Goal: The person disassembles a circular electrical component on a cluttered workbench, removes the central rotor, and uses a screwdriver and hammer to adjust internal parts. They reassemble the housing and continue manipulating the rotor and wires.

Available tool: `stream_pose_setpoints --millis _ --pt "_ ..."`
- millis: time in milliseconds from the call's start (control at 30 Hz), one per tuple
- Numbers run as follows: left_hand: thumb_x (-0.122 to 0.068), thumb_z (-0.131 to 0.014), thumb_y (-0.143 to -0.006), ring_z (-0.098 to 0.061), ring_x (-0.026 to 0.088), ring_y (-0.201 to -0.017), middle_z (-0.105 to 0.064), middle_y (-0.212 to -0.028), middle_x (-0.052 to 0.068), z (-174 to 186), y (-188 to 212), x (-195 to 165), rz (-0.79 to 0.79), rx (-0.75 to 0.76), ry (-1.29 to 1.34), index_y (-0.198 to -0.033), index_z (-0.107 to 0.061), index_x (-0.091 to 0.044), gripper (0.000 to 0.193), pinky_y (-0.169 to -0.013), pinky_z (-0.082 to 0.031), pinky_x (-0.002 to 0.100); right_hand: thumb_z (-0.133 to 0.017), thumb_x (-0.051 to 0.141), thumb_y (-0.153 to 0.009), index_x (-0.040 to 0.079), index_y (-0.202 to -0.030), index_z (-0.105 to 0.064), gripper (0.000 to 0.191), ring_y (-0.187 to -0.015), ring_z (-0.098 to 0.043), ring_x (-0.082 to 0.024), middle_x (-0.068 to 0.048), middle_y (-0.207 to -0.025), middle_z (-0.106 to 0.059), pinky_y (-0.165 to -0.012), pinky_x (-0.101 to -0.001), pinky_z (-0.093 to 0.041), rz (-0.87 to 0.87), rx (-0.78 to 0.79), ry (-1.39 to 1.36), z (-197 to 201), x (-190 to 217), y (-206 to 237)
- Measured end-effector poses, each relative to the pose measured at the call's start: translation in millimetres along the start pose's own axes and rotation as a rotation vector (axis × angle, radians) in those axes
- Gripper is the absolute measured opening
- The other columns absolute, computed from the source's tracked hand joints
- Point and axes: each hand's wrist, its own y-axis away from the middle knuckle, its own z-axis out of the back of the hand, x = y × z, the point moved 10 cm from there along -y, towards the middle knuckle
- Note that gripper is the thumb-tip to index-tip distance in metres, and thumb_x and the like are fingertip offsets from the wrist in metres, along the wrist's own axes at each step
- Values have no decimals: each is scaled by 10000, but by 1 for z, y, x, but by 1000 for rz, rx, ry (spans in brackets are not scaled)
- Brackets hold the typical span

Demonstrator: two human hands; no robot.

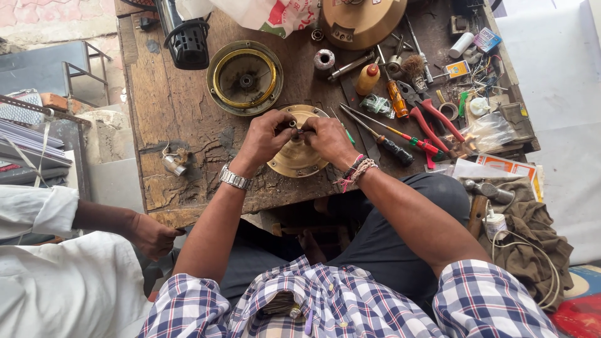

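A round brass-coloured motor cover lies on the worn wooden workbench in front of me. My left hand, with a metal watch on the wrist, and my right hand, with thread bands on the wrist, meet above its centre. Both pinch a small dark part at the cover's hub; the fingers hide what exactly it is.
A second round housing lies behind, a larger dome at the top. Screwdrivers, red-handled pliers and small parts crowd the right side. A hammer rests on brown cloth. Another person's hand in a white sleeve rests at the bench's near-left edge.
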Motion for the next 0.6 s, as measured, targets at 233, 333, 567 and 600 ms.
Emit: stream_pose_setpoints --millis 233,333,567,600 --pt "-100 -775 -889 -685 173 -797 -731 -989 81 2 3 2 -11 -25 2 -1137 -719 -8 270 -709 -561 304 -725 310 -892 70 -1031 -778 282 -875 -714 -334 -171 -886 -741 -816 -467 -546 58 9 350 3 24 5" --pt "-87 -767 -896 -696 181 -807 -734 -988 86 1 4 -3 -42 -36 -33 -1111 -721 -8 234 -710 -565 309 -715 380 -917 63 -1034 -762 341 -881 -720 -318 -162 -891 -744 -829 -461 -545 -13 72 373 3 20 7" --pt "-83 -775 -867 -687 218 -757 -710 -927 114 -6 4 -9 -45 -26 -40 -1025 -700 16 202 -663 -556 337 -712 283 -931 63 -1051 -764 256 -858 -743 -286 -149 -894 -760 -831 -413 -564 -102 11 241 12 7 7" --pt "-85 -773 -875 -692 218 -772 -712 -939 113 -5 5 -10 -54 -34 -52 -1031 -701 13 198 -676 -563 335 -704 265 -940 67 -1057 -770 239 -855 -740 -291 -153 -890 -760 -834 -417 -560 -102 21 269 8 5 7"
